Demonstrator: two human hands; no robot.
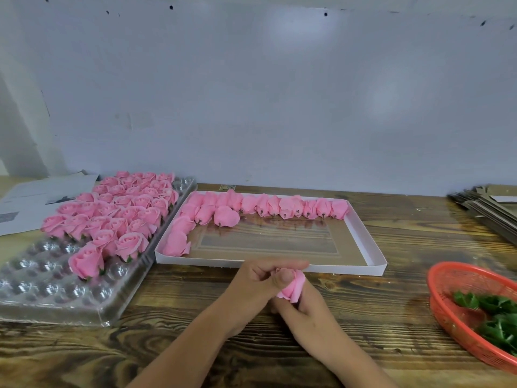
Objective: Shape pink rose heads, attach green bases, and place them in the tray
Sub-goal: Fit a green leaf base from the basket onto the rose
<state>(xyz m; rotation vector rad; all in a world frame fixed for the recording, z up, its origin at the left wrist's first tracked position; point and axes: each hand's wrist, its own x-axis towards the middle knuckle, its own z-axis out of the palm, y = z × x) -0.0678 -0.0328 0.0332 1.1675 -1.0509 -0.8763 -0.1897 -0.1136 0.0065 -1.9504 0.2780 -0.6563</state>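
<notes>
Both hands at the near middle of the desk (391, 247), closed around one pink rose head (293, 287). Left hand (251, 284) curled over the top of it, fingers wrapped across the bloom; right hand (305, 306) gripping from below, thumb pressed against the petals. Flower held just above the wood, directly in front of the near rim of the white tray (363, 228) (rim partly hidden behind the knuckles).

Inside the tray, a row of shaped pink heads (265, 205) along the far wall and down the left side, lying on their sides, dark stem ends showing; remainder of the tray floor bare.

To the left, touching the tray's edge, a clear plastic blister pack (42, 289) with round cells, far part crowded with open pink roses (126, 208), near cells mostly vacant. Sheets of paper (33, 197) behind it at the far left.

At the right edge, well apart from the hands, an orange mesh basket (453, 278) holding green bases (492, 309), cut off by the frame. Far right, a stack of flat cardboard (486, 205). Pale wall (265, 93) behind everything.
</notes>
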